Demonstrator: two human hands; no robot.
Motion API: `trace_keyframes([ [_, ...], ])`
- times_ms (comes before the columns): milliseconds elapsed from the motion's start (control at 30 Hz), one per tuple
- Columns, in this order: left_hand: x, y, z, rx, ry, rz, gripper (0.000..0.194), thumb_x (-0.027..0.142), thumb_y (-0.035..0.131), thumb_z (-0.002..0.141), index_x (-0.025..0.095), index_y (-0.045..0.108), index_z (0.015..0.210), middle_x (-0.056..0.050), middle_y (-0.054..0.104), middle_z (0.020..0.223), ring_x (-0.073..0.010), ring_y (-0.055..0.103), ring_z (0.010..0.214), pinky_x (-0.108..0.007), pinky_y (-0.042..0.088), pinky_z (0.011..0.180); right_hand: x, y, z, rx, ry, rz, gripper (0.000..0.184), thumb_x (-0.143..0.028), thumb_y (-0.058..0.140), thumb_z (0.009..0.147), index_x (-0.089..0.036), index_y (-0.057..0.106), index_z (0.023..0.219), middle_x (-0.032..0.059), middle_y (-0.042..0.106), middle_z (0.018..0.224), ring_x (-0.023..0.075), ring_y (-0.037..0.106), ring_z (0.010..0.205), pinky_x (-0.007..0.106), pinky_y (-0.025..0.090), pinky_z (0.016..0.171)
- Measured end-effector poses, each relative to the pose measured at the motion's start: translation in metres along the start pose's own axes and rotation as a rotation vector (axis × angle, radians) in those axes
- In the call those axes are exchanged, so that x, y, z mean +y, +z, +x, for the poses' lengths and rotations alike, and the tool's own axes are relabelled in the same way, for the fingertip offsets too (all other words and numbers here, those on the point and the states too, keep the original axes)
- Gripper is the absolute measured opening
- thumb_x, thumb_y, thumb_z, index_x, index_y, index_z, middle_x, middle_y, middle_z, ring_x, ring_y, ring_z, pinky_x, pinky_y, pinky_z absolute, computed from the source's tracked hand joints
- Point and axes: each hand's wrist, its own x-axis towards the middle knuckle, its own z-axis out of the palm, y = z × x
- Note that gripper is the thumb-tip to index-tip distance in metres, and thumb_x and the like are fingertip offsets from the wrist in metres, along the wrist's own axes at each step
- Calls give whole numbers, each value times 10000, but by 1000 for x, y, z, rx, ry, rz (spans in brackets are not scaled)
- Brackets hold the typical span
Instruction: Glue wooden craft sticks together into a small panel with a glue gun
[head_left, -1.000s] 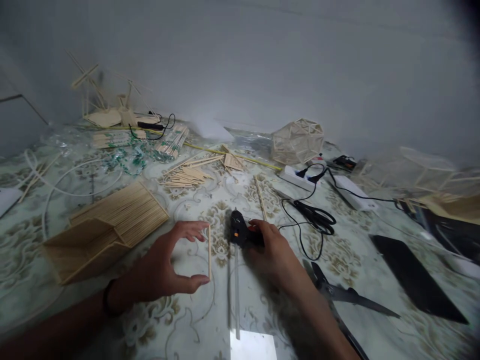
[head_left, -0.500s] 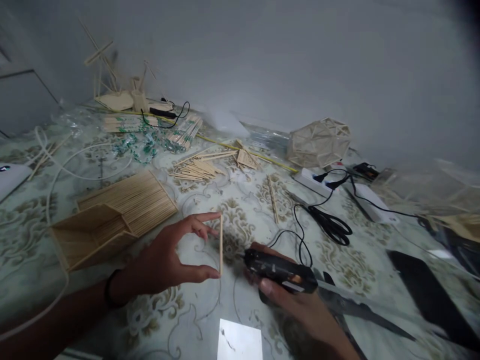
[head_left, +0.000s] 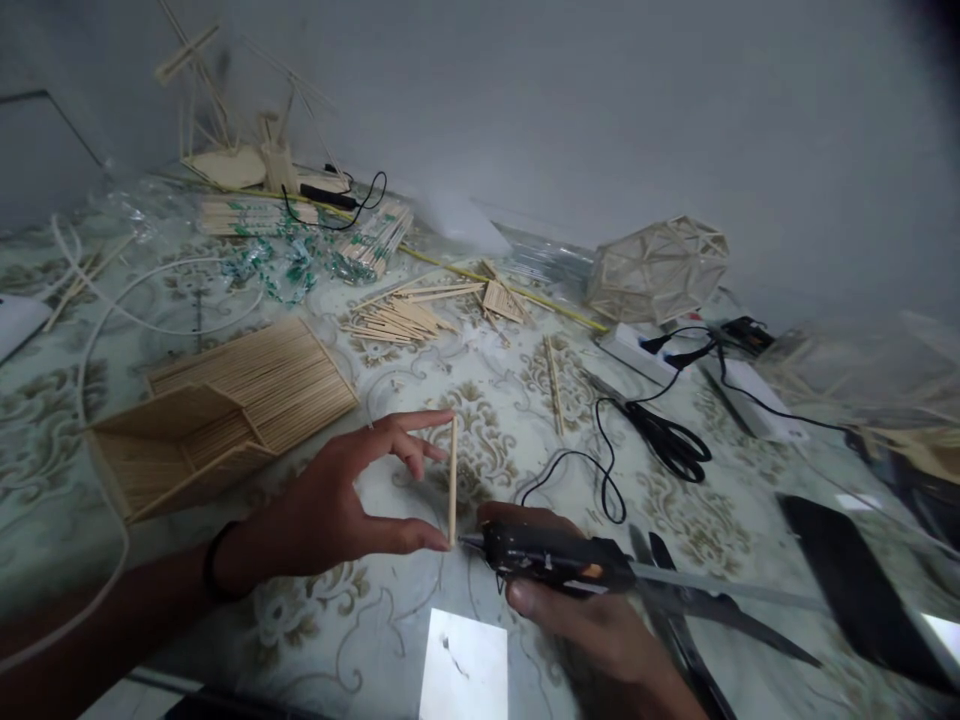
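A short wooden stick [head_left: 453,482] stands between the thumb and forefinger of my left hand [head_left: 352,500], held by its two ends. My right hand [head_left: 577,610] grips a black hot glue gun [head_left: 555,555], its nozzle pointing left at the stick's lower end, close to my left thumb. A clear glue stick [head_left: 735,585] sticks out of the gun's back. Beside my left forearm lies a stick-built piece [head_left: 277,395] with an open box-like part [head_left: 180,445] on it.
Loose sticks [head_left: 405,318] and wrapped stick bundles [head_left: 375,240] lie farther back. Black-handled scissors [head_left: 667,440], a power strip [head_left: 641,352] and a faceted stick frame [head_left: 660,270] are at right. A dark phone-like slab [head_left: 855,580] lies near the right edge. Pliers-like tool handles [head_left: 675,630] sit under my right wrist.
The glue gun has come left and its nozzle now meets the lower end of the stick. My left hand keeps the same pinch on the stick. The view has shifted slightly.
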Motion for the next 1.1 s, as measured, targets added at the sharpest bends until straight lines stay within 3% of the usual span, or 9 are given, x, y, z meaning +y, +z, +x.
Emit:
trace_keyframes([
  [200,3,1,0,-5,34,22,406,391,979,847,241,636,1003,-168,665,1641,-313,797,1293,-498,560,1191,1,0,1,-18,3,-5,478,-534,1008,736,-314,898,1147,90,885,1007,328,818,893,460,662,800],
  [400,5,0,0,-19,36,37,359,320,968,864,240,651,1010,-149,685,1621,-347,634,1540,-511,523,1249,1,0,1,-32,-24,-6,472,-561,995,759,-322,902,1155,79,873,1038,318,819,933,445,656,823],
  [667,6,1,1,-18,51,49,349,356,958,876,234,653,995,-162,672,1633,-323,777,1346,-518,556,1223,1,0,1,-19,-24,-20,458,-575,978,780,-337,903,1164,87,877,1068,329,824,956,474,665,857],
  [833,5,3,0,-17,59,37,348,354,961,866,237,661,997,-165,692,1609,-356,696,1470,-529,552,1227,4,-1,1,-31,-32,-32,453,-558,964,810,-333,892,1196,91,878,1103,338,825,987,486,667,875],
  [1000,4,3,0,-30,48,24,382,358,991,837,238,667,999,-164,657,1651,-334,748,1396,-518,553,1225,5,0,1,-2,-30,-11,458,-565,982,786,-340,899,1177,80,876,1069,316,821,966,452,660,855],
  [1100,4,3,-1,-33,41,14,381,336,993,828,247,671,1010,-115,674,1642,-342,702,1463,-505,546,1237,2,2,1,3,-12,-7,469,-581,974,783,-316,901,1163,97,876,1077,331,820,991,464,658,883],
])
